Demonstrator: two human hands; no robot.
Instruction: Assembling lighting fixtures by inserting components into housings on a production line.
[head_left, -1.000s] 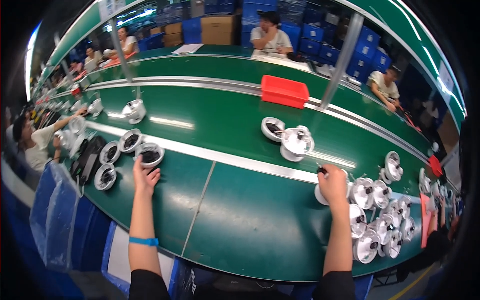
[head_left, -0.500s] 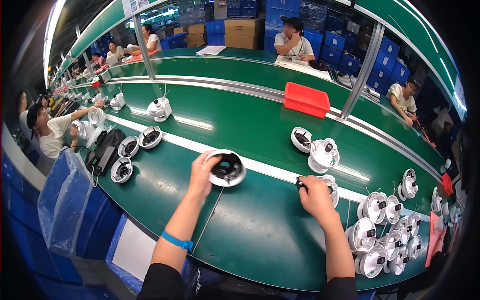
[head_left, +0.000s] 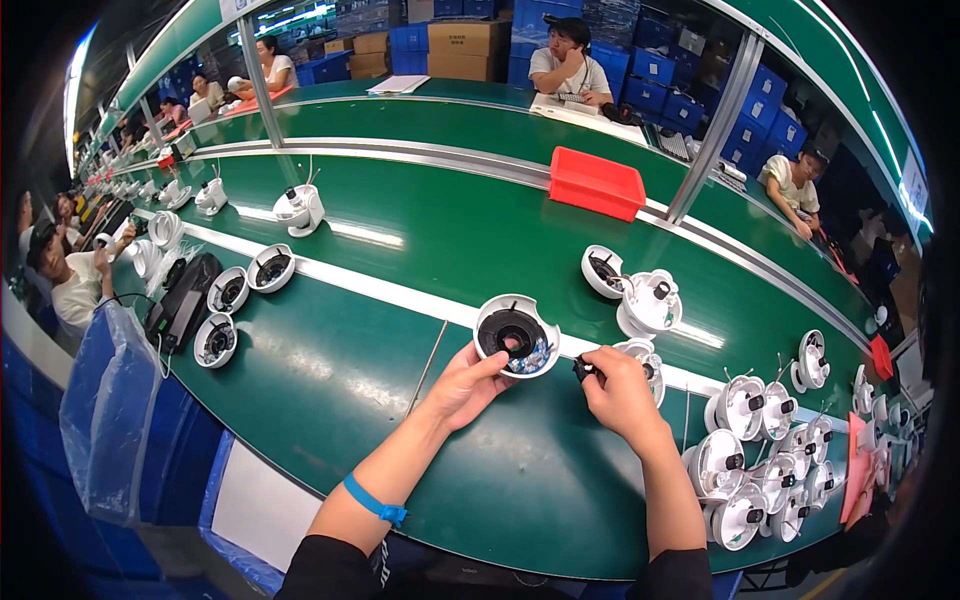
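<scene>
My left hand [head_left: 468, 388] grips a round white camera housing [head_left: 497, 332] from below, thumb on its rim. The housing is tilted, showing a black ring-shaped interior with a hole and something shiny bluish inside. Close to its right, my right hand [head_left: 625, 392] is closed on a small black part [head_left: 587, 371], whose exact kind is hard to make out. Partly hidden behind that hand stands a white camera body [head_left: 648, 372]. Just beyond it are another white camera body [head_left: 655, 298] with a black lens and a white cup-shaped housing [head_left: 603, 270].
Several white camera bodies [head_left: 722, 458] crowd the bench on the right. Open housings [head_left: 229, 290] sit at the left beside a black bag-like item [head_left: 185, 293]. A red bin [head_left: 597, 185] rests across the green belt [head_left: 440, 215]. Co-workers sit along the line.
My left hand has brought the housing to the right, toward my right hand, and now holds it from underneath. The right hand keeps the black part. The whole view has shifted slightly.
</scene>
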